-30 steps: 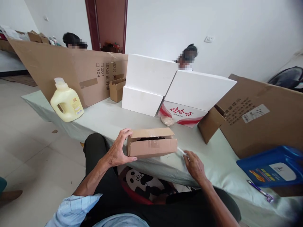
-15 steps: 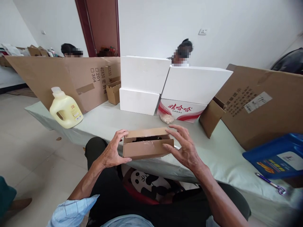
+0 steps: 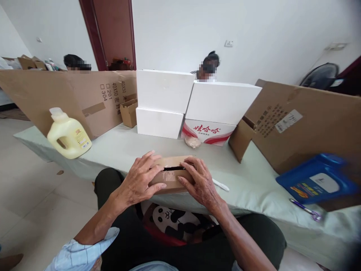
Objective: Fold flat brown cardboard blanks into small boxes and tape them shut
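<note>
A small brown cardboard box point(image 3: 171, 174) lies at the near edge of the table point(image 3: 135, 145), which has a pale green cloth over it. My left hand point(image 3: 142, 178) lies on the box's left part with fingers spread over the top flaps. Over the box's right part rests my right hand point(image 3: 197, 181), pressing the flaps down. A dark slit shows between the flaps. A white pen-like tool point(image 3: 220, 184) lies on the cloth just right of my right hand.
A pale yellow jug point(image 3: 67, 133) stands at the left. White foam boxes point(image 3: 194, 103) and big cardboard sheets point(image 3: 299, 124) line the back. A blue container point(image 3: 318, 178) and a purple-handled tool point(image 3: 306, 210) lie at the right. Two other people sit behind the barriers.
My right hand left the white tool on the cloth and came onto the box. Both hands now press the flaps down, and the box is nearly shut.
</note>
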Action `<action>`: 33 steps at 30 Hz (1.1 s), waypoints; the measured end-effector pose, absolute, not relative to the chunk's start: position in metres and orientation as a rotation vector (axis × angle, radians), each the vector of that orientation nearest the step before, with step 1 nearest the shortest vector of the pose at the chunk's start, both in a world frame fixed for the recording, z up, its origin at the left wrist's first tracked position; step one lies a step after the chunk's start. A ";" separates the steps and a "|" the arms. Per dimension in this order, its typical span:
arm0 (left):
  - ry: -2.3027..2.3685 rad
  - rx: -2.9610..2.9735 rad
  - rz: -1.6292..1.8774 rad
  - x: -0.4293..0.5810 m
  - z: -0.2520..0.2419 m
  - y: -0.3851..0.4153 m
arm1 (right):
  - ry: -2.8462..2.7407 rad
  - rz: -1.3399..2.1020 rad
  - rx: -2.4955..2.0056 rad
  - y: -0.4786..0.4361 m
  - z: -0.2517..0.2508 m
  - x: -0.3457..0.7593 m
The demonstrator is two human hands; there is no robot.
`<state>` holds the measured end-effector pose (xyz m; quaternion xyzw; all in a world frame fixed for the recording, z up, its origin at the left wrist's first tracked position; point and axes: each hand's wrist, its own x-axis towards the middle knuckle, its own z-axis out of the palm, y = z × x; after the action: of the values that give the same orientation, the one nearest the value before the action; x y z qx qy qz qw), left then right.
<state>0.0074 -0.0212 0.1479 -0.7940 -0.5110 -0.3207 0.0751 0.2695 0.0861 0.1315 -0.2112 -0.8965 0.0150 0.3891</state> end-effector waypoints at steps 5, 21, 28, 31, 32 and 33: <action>-1.381 -2.317 -0.966 0.016 0.129 -0.008 | -2.273 -0.021 -0.603 0.071 0.121 0.263; -1.377 -2.305 -1.236 0.024 0.127 0.021 | -2.274 -0.220 -0.637 0.073 0.110 0.256; -1.512 -2.333 -1.061 0.036 0.144 0.034 | -2.313 -0.156 -0.581 0.090 0.118 0.258; -1.500 -2.369 -1.016 0.037 0.147 0.031 | -2.327 -0.194 -0.552 0.090 0.122 0.258; -1.477 -2.412 -1.061 0.036 0.149 0.029 | -2.329 -0.202 -0.555 0.090 0.123 0.258; -1.447 -2.462 -1.140 0.035 0.152 0.026 | -2.330 -0.206 -0.562 0.089 0.123 0.258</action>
<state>0.0345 0.0265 0.1524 -0.8003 -0.4702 -0.3706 0.0333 0.2577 0.0890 0.1232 -0.2180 -0.9036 -0.0801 0.3599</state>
